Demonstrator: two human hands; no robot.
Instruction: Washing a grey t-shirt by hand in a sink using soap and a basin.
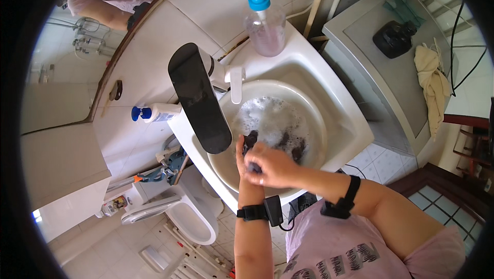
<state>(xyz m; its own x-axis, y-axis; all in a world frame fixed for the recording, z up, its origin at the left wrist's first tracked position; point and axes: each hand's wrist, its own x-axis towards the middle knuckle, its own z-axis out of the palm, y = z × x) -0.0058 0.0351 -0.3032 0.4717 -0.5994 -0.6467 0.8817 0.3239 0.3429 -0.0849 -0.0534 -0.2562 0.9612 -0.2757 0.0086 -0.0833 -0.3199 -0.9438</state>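
My right hand (274, 166) is closed in a fist round part of a small dark wet cloth (250, 139). My left hand (240, 156) grips the same cloth from the other side, and its upper end sticks out between the two hands. Most of my left fingers are hidden behind the cloth and my right hand. Both hands are over the near left part of a round cream basin (320, 117), which sits in the white sink (355, 134). Soapy water (267, 112) with white foam fills the basin. More dark cloth (298, 151) lies partly under the suds.
A faucet (199, 99) with a broad dark top reaches over the basin's left side. A blue-topped pump bottle (266, 29) stands on the sink's back corner. On the left is a white bottle (158, 112). A grey washing machine (360, 52) stands right; a toilet (193, 220) is lower left.
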